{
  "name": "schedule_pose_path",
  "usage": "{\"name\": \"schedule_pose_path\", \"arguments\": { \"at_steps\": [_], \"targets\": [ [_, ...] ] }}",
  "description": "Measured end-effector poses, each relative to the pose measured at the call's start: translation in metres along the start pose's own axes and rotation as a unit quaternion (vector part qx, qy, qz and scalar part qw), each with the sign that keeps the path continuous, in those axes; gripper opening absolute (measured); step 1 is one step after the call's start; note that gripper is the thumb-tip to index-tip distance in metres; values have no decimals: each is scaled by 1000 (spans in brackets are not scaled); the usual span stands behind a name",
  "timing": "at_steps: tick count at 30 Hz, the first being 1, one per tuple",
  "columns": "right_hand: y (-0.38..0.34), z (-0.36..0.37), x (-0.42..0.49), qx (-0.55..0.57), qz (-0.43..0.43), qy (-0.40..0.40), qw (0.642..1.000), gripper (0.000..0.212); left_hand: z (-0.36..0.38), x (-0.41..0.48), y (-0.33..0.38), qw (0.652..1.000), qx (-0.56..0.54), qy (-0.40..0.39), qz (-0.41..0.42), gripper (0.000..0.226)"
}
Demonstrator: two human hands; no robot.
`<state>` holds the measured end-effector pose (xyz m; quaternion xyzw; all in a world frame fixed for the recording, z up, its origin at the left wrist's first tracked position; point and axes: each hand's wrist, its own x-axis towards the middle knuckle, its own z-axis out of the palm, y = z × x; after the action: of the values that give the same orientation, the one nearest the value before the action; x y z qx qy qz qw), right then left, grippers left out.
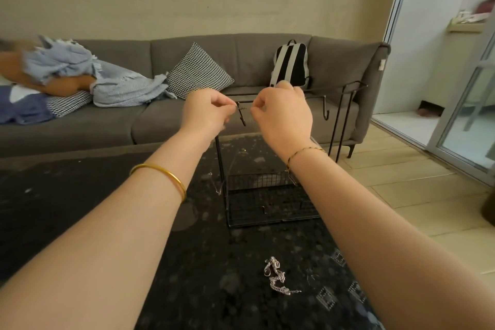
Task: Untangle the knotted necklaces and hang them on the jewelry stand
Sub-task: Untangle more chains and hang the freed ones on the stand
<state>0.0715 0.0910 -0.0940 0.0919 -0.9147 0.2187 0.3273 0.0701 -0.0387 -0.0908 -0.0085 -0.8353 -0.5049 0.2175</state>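
Observation:
A black wire jewelry stand (270, 203) with a mesh base stands on the dark speckled table (80, 195). Its top bar carries hooks, one (242, 116) between my hands and another (325, 110) to the right. My left hand (207, 112) and my right hand (282, 112) are raised at the bar, each pinching an end of a very thin chain (242, 108) at the near hook. A fine strand (218, 185) hangs down by the stand's left post. A tangled silver necklace (277, 276) lies on the table near me.
A grey sofa (241, 61) runs behind the table with a checked cushion (198, 71), a striped backpack (290, 64), blue blankets (107, 80) and a person lying at the left. A tiled floor (401, 174) and a glass sliding door (471, 88) lie to the right.

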Motion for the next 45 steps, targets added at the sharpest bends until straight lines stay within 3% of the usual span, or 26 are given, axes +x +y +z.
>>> {"name": "schedule_pose_path", "arguments": {
  "at_steps": [5, 13, 22, 34, 45],
  "targets": [
    [-1, 12, -3, -120, -41, 28, 992, 13, 7, 0, -6, 1000, 6, 4, -21, 18],
    [4, 16, -11, -173, -65, 14, 983, 7, 19, -6, -12, 1000, -2, 4, -15, 14],
    [1, 17, -17, -204, -79, -23, 975, 11, 18, -11, -18, 998, 18, -56, -27, 9],
    [3, 24, -20, -207, -62, -26, 976, 10, 21, -14, -17, 995, 27, -74, -57, 21],
    [3, 24, -23, -208, -65, -37, 975, 10, 24, -15, -21, 994, 30, -80, -68, 18]
  ]
}}
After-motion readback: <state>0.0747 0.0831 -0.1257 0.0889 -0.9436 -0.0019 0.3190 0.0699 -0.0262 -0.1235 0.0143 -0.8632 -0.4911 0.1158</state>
